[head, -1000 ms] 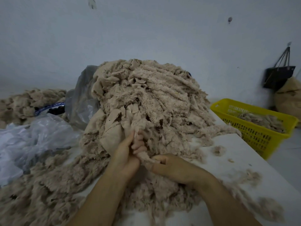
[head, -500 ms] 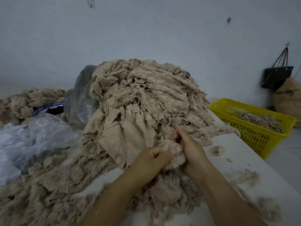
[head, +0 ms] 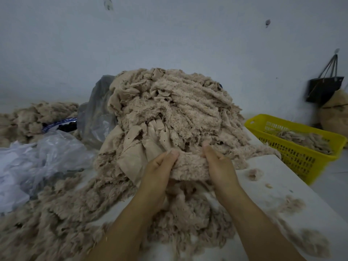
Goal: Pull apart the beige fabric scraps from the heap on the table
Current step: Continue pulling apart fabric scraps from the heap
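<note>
A tall heap of beige fleecy fabric scraps stands in the middle of the white table. At its front foot, my left hand and my right hand each grip one end of a single beige scrap. The scrap is stretched flat between them, thumbs on top. Smooth beige backing cloth hangs from the heap just left of my left hand. Loose fluffy scraps lie under my wrists.
Clear plastic bags lie on the left, with a grey bag behind. More beige scraps pile at far left. A yellow basket with scraps stands off the table's right edge. A black bag hangs on the wall.
My hands moved from the heap's lower left to its front, took one scrap together, then drew apart, spreading the scrap wide between them.
</note>
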A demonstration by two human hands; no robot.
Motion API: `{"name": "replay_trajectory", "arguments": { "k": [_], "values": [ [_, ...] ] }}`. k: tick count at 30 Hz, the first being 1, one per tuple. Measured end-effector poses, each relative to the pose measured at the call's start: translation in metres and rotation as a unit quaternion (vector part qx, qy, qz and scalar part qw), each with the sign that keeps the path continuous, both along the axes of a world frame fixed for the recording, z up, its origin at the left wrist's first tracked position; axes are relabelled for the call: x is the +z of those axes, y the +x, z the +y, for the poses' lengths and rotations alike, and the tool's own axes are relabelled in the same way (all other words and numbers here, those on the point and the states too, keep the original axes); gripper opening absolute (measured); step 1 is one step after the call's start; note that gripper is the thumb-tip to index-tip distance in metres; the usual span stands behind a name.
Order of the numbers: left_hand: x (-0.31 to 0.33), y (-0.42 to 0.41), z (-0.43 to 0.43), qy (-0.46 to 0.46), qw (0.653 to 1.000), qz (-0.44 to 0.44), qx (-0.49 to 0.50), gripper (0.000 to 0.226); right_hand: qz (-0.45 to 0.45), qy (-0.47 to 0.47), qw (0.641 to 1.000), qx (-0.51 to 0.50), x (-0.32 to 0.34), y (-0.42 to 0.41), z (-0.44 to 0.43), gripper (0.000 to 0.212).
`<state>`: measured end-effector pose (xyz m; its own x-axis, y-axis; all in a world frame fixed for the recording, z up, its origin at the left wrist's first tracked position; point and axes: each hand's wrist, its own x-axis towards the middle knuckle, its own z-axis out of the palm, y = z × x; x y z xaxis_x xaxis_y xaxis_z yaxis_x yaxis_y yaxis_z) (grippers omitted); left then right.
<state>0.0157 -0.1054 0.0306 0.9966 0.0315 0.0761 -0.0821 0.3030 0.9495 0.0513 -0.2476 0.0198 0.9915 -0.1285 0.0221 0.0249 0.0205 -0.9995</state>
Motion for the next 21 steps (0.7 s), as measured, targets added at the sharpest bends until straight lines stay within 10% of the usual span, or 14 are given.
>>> {"name": "replay_trajectory", "arguments": {
  "k": [15,21],
  "values": [
    [0.001,0.008,0.022,-0.293,0.95,0.069,-0.077,0.036,-0.027,-0.01,0.995,-0.092,-0.003,0.0,-0.025,0.058],
    [-0.004,0.001,0.008,-0.063,0.995,0.047,-0.068,0.013,-0.1,-0.03,0.986,0.128,-0.012,-0.002,-0.003,0.043]
  ]
}}
